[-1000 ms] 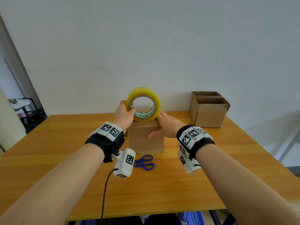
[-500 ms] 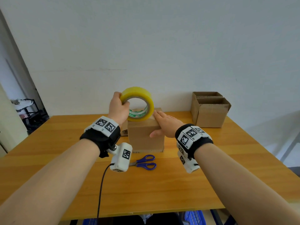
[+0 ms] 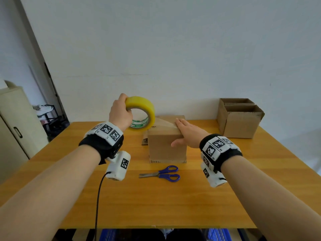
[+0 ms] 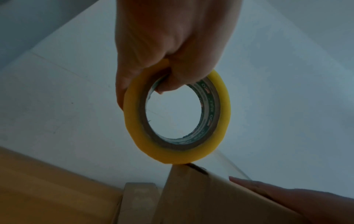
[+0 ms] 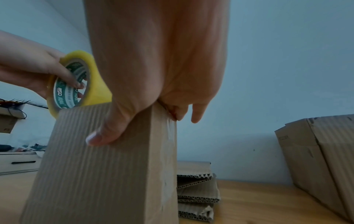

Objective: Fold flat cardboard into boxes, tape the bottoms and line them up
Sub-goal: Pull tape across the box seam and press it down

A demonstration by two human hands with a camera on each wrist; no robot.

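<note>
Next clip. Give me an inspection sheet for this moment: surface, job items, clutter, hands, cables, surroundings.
Surface: wooden table, orange-brown.
Job's things: cardboard box stands at the middle; clear tape runs from the yellow tape roll across its top. Two finished boxes stand at the far right. Flat cardboard stack lies behind the box.
Clutter: blue-handled scissors in front of the box, blades shut.
Hands: left hand grips the roll, lifted left of the box. Right hand lies flat on the box's top right edge, thumb on the near face.
Cables: black cable hangs from the left wrist camera.
Surroundings: pale wall; beige cabinet at left.
</note>
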